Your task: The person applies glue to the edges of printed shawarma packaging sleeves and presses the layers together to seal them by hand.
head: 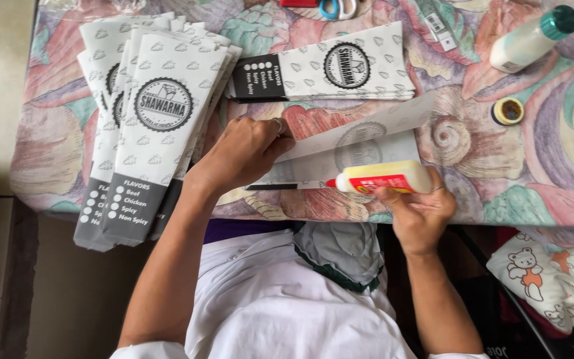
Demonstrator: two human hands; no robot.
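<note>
Table under patterned cloth; near edge at the body. Fanned stack of printed paper bags overhanging the left near corner; second stack toward the far edge. Unfolded paper sheet at the near edge, long axis left to right. Left hand pressed flat-curled on its left end. Right hand gripping glue bottle, lying crosswise, red tip pointing left over the sheet's near edge.
</note>
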